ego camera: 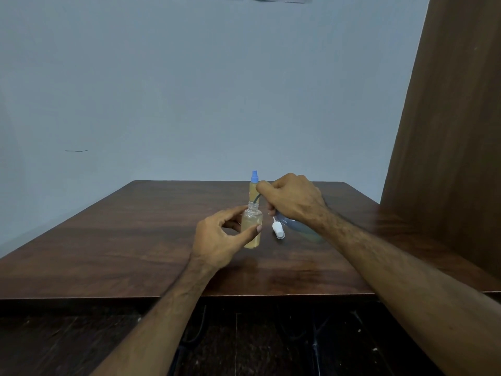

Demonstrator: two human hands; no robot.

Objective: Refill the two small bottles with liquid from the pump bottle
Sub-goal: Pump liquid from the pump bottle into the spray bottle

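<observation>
While the left hand (217,241) steadies it, the uncapped small bottle (252,229) stands upright near the middle of the brown worktop (135,240), thumb on its near side and fingers curled round the far side, so that grip is clasped on the bottle body. Yellowish liquid fills most of this bottle; neck open. Right hand (294,198) is clenched over the top of the pump bottle (296,225), which is tilted and mostly hidden under the hand and wrist; only a bluish clear part of its body shows below the palm. Thin dark nozzle tube (257,198) comes out from under the right fingers and curves down to the open neck of the near bottle; tip looks at or just inside the mouth, cannot tell which. Second small bottle (254,185) with blue spray cap stands upright just behind the first, also holding yellowish liquid, partly hidden by the right hand's fingers. White spray cap (278,230) lies on its side on the worktop, just right of the held bottle, near the pump bottle, with a thin dip tube pointing away. Pale wall (189,90) behind; brown wooden panel (447,131) on the right.
</observation>
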